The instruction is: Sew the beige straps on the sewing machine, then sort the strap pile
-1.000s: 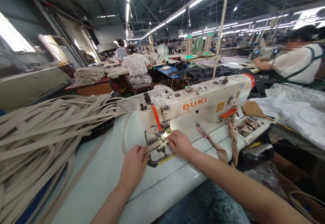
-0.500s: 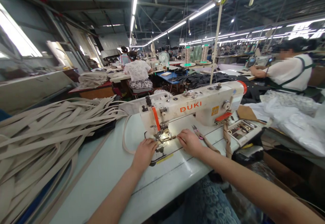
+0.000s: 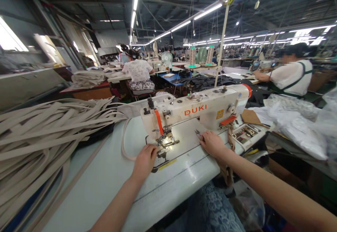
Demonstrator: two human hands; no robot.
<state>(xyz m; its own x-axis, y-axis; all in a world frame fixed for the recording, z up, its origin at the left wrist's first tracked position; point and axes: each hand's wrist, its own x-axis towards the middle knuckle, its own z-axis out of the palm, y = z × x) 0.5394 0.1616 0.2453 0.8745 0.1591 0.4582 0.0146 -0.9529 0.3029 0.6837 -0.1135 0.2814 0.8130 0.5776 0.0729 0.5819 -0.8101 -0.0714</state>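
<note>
In the head view a white sewing machine (image 3: 189, 112) stands on a pale table. My left hand (image 3: 144, 159) is closed beside its presser foot (image 3: 166, 141), fingertips pressed together. A beige strap (image 3: 123, 147) curves round from behind and runs in under that hand; the pinched part is hidden. Further right, my right hand (image 3: 212, 143) has its fingers closed around the handles of small thread snips (image 3: 198, 133). The blades point away toward the machine, lying close over the table.
A large heap of beige straps (image 3: 52, 130) covers the left of the table (image 3: 105, 186). A parts tray (image 3: 246, 135) with small metal pieces sits at the right end. White plastic bags (image 3: 295, 119) lie beyond it. Two co-workers sit at other machines.
My right hand has left the presser foot area and moved right, onto the snips lying on the table. My left hand stays by the presser foot. The whole view has shifted slightly.
</note>
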